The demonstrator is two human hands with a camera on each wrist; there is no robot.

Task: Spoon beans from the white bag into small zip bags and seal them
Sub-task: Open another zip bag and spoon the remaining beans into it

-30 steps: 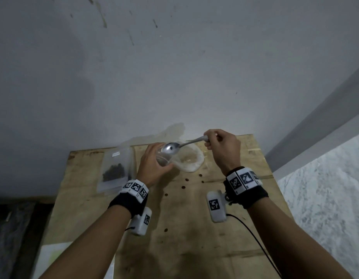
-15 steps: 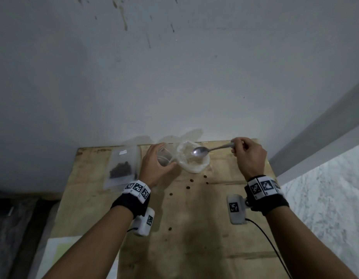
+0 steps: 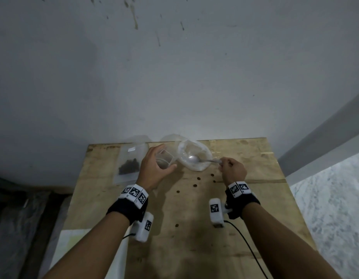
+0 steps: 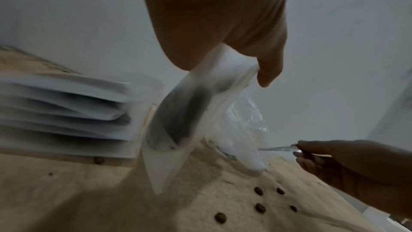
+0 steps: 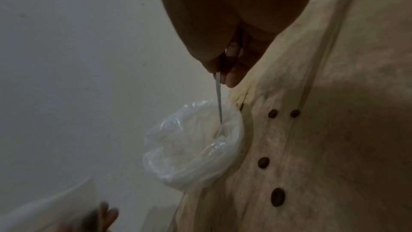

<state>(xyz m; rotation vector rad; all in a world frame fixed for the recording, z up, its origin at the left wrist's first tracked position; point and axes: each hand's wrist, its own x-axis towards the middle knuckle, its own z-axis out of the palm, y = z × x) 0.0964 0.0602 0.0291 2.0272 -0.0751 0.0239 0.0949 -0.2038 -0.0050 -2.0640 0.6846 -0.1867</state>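
Bare grey wall stands behind a plywood bench (image 3: 194, 238) on which the work is laid out. The left hand (image 3: 154, 170) is curled around a small zip bag (image 3: 163, 159), pinched at its upper edge and held mouth-up; from the left wrist view a dark shadow is seen low inside it, but whether beans are in it cannot be told. The right hand (image 3: 234, 171) is closed on the handle of a metal spoon (image 3: 194, 159), whose bowl is lowered into the white bag (image 3: 194, 156) lying just beyond and between both hands. The beans within that bag are not visible. Beyond the left hand's outer side a filled zip bag (image 3: 130, 164) lies flat, its contents seen as a dark heap. Several loose beans (image 3: 194, 185) are scattered on the bench nearer the wrists.

The zip bag is judged very light, thin and limp; it would collapse unless gripped at the rim on both sides of the mouth. The white bag is soft film likely to shift under the spoon, being unheld. The beans are judged small, hard and prone to roll, so a level spoon is advised.
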